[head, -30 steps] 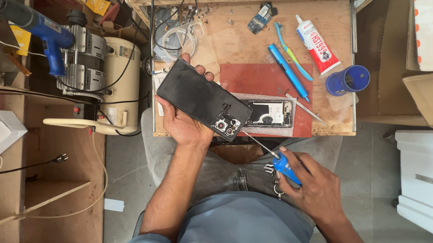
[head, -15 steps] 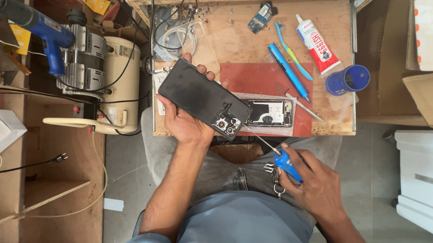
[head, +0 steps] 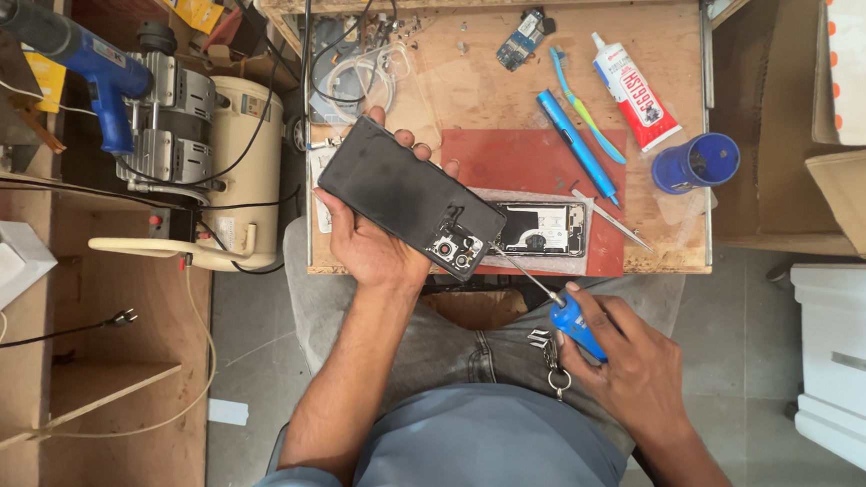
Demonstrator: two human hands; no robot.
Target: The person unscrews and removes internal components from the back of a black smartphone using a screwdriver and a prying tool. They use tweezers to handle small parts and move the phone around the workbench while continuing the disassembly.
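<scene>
The left hand (head: 373,245) is raised over the near edge of the wooden workbench (head: 483,86), palm up, fingers wrapped round the edges of a black phone (head: 411,199). The phone is a flat, matte slab held aslant, its camera lenses at the lower right corner. The right hand (head: 631,371) is held lower, over the lap, closed round the blue handle of a screwdriver (head: 573,324). Its thin metal shaft is angled up-left toward the camera corner; whether the tip touches the phone cannot be made out. Just beyond the phone, an opened phone part (head: 542,227) is laid on a red mat (head: 528,159). A blue cup (head: 698,162) is set well to the right.
</scene>
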